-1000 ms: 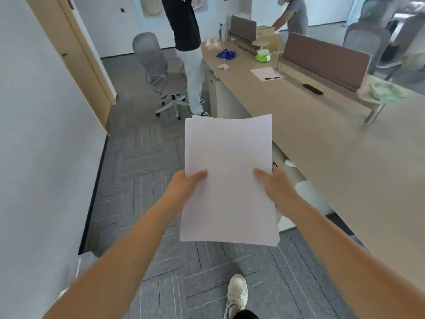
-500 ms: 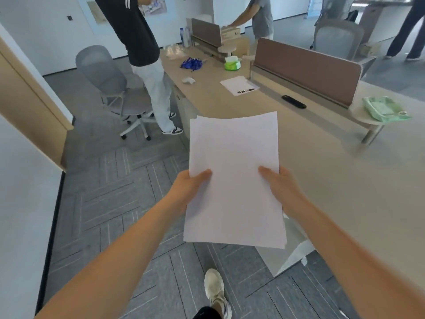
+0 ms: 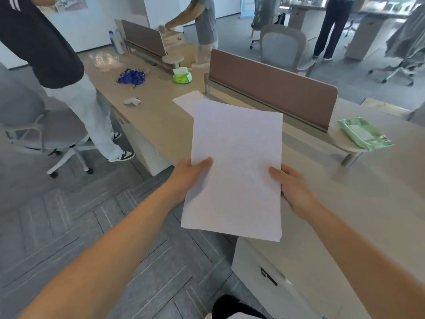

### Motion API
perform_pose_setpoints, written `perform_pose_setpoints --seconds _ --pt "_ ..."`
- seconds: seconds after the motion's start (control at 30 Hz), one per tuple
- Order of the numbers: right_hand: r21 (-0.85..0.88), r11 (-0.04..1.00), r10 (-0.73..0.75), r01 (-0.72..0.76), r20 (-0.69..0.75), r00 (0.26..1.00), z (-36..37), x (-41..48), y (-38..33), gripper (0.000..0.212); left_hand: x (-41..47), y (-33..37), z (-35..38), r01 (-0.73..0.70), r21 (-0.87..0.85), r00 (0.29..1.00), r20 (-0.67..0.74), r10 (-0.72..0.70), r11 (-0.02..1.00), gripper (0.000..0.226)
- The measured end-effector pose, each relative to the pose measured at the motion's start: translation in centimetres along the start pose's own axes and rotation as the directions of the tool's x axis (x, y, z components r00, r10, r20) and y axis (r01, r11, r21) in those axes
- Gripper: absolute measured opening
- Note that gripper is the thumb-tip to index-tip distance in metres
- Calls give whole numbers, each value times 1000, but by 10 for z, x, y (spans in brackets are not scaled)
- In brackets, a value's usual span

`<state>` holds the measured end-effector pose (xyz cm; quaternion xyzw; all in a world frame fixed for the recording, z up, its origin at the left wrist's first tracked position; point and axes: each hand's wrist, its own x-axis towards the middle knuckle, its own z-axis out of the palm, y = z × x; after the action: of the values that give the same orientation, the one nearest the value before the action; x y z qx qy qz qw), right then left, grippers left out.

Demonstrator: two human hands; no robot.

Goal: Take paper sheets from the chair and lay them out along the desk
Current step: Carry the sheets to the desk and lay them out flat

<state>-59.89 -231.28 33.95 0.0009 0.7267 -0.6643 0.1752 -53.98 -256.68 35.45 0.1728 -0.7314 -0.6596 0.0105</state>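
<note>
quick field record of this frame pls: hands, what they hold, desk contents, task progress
left hand: grips left edge of paper stack, thumb on top
right hand: grips right edge of the same stack
stack position: held in the air over the desk edge
sheet on desk: one lies flat beyond the stack, partly hidden by it
other desk items: blue pile, green tissue pack, green wipes pack
divider: brown panel along the desk's far side
progress: stack not yet laid down

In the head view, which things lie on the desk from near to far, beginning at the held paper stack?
Paper stack → single sheet → crumpled tissue → blue pile → clear bag.
</note>
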Motion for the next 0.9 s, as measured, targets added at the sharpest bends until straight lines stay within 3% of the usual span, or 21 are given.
perform_pose_setpoints --seconds 0.13,0.33,0.5,0.7,0.8,0.9 --pt "61 998 13 -13 -1 1000 13 68 -9 18 67 3 -12 7 60 998 54 -11 998 17" --pt "340 933 86 -115 99 991 45 178 -14 19 177 21 -25 46 160 998 33 -51 986 20" --pt "451 887 116 -102 -4 993 68 250 -31 23 266 54 -41 29 247 981 178 -75 968 15" --pt "446 895 97 -16 -160 982 73 310 -40 40 361 70 -51 23 175 938 336 -82 984 20" --pt "433 901 73 40 -241 968 88 335 -40 36 411 74 -62 14 95 906 421 -53 995 32" --pt "405 907 30 113 -331 943 118 353 -51 32 451 72 -79 -28 23 863 505 13 999 24"
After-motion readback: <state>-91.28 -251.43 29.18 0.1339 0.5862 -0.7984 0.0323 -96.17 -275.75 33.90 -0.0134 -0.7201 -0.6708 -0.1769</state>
